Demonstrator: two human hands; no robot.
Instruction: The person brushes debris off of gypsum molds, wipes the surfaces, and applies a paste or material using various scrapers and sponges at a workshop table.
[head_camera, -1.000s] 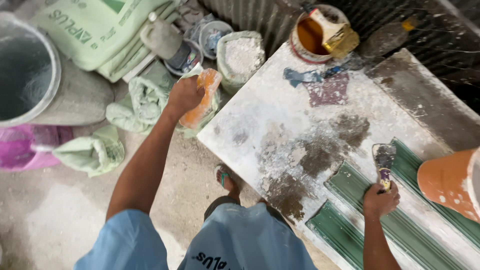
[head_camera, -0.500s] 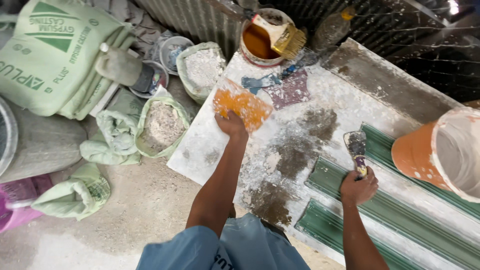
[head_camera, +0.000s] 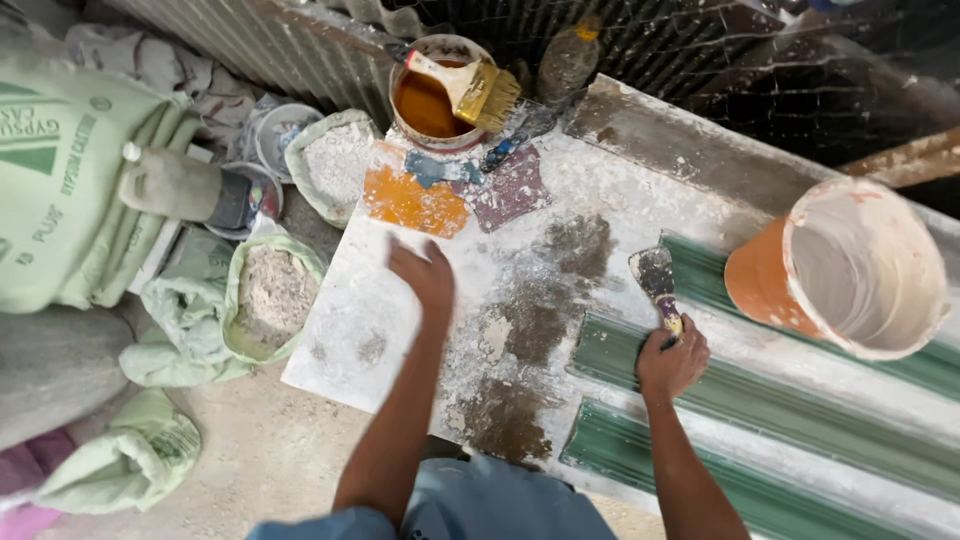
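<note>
My left hand (head_camera: 424, 274) hovers empty, fingers loosely apart, over the white powder-dusted board (head_camera: 350, 340). An orange sheet (head_camera: 413, 203) lies flat on the board just beyond that hand, beside a blue scrap (head_camera: 437, 166) and a purple sheet (head_camera: 510, 190). My right hand (head_camera: 671, 362) grips a putty knife (head_camera: 656, 282) by its handle, blade pointing away, at the edge of the green moulded strips (head_camera: 740, 390). Dark damp patches (head_camera: 540, 320) stain the board between my hands.
An orange bucket (head_camera: 835, 268) with a white-coated inside rests on the strips at right. A tin of brown liquid (head_camera: 430, 100) with a brush (head_camera: 470, 88) stands at the board's far end. Open sacks of powder (head_camera: 268, 292) and a green printed bag (head_camera: 60, 190) lie on the floor at left.
My left hand laid the orange sheet on the board and drew back from it, empty. The right hand has kept its hold on the putty knife.
</note>
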